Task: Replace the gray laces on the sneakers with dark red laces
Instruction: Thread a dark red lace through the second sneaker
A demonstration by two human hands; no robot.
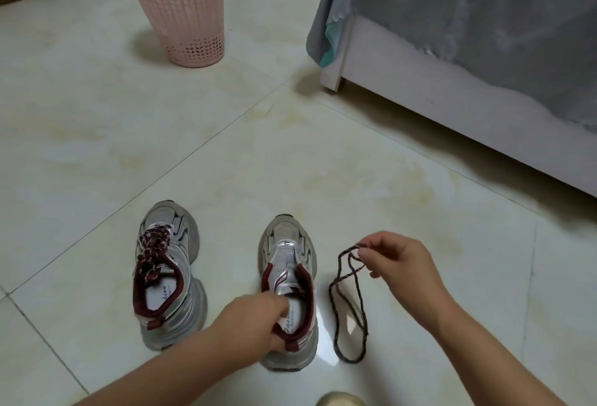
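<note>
Two silver sneakers with dark red collars stand side by side on the tiled floor, toes pointing away. The left sneaker [166, 273] carries a dark red lace through its eyelets. The right sneaker [287, 263] has no lace in it. My left hand [258, 315] grips the collar of the right sneaker, fingers curled into its opening. My right hand [399, 260] pinches the ends of a loose dark red lace [350, 305], which hangs in loops down to the floor just right of that sneaker. No gray lace is in view.
A pink plastic basket [184, 14] stands at the back left. A white bed frame [452, 108] draped with a gray sheet fills the right back. A pale rounded object [340, 399] shows at the bottom edge.
</note>
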